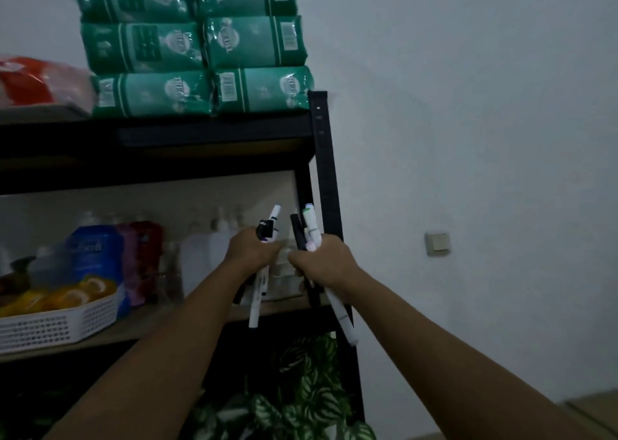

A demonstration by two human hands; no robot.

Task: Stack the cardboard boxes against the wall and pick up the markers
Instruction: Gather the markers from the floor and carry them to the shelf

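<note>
My left hand [251,251] grips a bunch of markers [258,301], white and black, their ends sticking out above and below the fist. My right hand [323,262] grips a second bunch of markers [310,227], white and black, upright beside the black shelf post [326,178]. Both hands are held close together in front of the right end of the middle shelf [160,322]. No cardboard boxes are in view.
A black rack holds green packets [200,45] and a red bag [36,81] on top. The middle shelf carries bottles [97,255] and a white basket [57,326] of orange packs. Leafy plants [301,396] sit below. A white wall with a switch [437,243] is at right.
</note>
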